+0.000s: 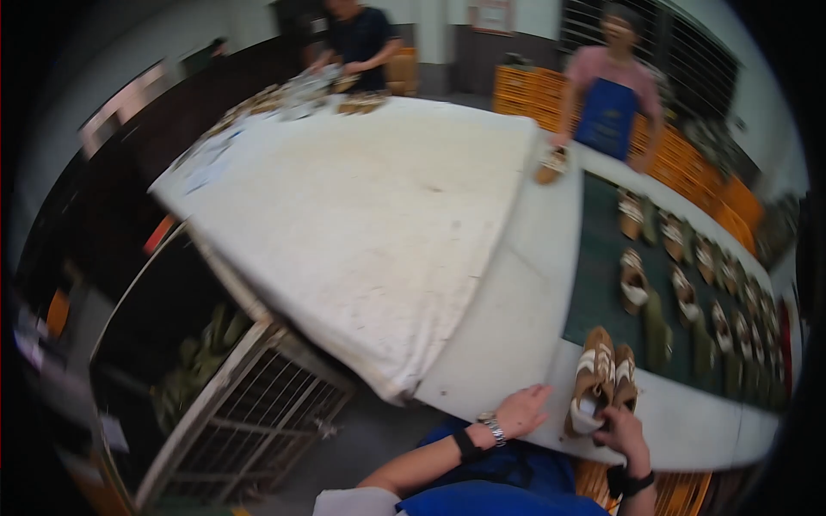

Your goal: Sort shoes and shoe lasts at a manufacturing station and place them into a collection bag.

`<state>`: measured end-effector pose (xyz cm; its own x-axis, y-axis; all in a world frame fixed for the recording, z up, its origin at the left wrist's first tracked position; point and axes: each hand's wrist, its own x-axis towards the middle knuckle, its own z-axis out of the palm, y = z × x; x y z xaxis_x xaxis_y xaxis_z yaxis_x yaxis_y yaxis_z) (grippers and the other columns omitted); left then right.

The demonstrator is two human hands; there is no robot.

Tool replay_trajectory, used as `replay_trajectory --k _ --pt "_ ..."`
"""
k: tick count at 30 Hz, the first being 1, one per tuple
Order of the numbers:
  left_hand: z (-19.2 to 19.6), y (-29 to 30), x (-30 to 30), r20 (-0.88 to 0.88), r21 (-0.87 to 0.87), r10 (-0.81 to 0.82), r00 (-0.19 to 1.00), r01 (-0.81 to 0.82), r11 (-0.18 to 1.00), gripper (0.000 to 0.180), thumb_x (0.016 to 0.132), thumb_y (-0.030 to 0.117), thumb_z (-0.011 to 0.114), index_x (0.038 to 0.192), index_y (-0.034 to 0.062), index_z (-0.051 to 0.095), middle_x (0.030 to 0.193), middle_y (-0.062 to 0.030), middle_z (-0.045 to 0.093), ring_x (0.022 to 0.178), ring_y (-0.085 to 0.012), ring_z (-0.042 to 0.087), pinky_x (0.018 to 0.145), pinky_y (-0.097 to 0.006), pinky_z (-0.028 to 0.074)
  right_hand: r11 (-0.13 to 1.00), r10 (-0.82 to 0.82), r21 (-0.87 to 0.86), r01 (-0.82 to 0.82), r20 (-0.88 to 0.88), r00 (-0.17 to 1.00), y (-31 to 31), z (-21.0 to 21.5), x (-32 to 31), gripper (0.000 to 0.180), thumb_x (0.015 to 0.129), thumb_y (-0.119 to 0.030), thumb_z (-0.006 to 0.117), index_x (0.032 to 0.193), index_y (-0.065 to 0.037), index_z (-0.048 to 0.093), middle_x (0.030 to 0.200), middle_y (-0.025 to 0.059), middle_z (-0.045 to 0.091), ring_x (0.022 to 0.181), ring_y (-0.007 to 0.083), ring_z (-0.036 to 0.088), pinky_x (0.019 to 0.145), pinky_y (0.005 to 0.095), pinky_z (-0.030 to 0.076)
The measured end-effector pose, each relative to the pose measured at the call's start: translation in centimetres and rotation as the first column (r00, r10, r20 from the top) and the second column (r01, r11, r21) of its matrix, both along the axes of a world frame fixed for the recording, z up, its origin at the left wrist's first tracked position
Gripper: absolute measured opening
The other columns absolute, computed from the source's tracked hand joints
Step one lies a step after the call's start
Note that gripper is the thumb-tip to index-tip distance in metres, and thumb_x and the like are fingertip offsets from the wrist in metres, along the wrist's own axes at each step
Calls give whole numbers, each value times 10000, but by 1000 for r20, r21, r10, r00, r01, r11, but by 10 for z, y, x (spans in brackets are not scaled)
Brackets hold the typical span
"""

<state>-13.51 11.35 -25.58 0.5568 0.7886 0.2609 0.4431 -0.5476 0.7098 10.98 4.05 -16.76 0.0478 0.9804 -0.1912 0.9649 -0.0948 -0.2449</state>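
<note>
A pair of brown shoes with white stripes stands side by side at the near edge of the white tabletop (680,411). My right hand (623,433) is at their heels, with its fingers closed on the back of the left shoe (594,374); the right shoe (625,376) is partly behind the fingers. Something pale shows inside the left shoe's opening. My left hand (522,411) lies just left of the pair, apart from it, fingers stretched out and holding nothing. A metal watch (491,430) and a black band are on that wrist.
To the right, a green conveyor belt (594,258) carries rows of similar shoes and olive-green pieces. A large white-covered table (361,224) stands ahead. A wire-sided cart (249,413) is at lower left. Across stand two people, one by a shoe (551,168), before orange crates (525,90).
</note>
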Motion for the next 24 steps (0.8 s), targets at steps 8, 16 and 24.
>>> replay_trajectory --k 8,16,24 --pt "15 -23 9 -124 111 -364 923 377 920 360 711 172 685 1025 26 588 909 -154 629 844 -331 591 768 -415 463 940 -336 26 342 268 903 -46 47 148 288 679 -139 594 961 -178 633 938 111 612 903 309 604 748 422 491" --pt "8 -27 3 -322 21 -397 860 425 905 349 737 203 674 1050 71 594 976 -124 622 905 -299 579 843 -440 418 840 -512 49 540 402 759 -111 7 204 270 726 -173 606 983 -234 661 1021 86 569 976 261 576 862 461 432" --pt "148 -38 78 -85 13 -749 657 753 658 355 757 186 669 1084 72 591 921 -127 626 877 -324 589 844 -437 444 762 -648 237 602 279 709 -148 -40 193 259 640 -193 661 897 -223 661 899 69 568 975 271 535 897 477 331"
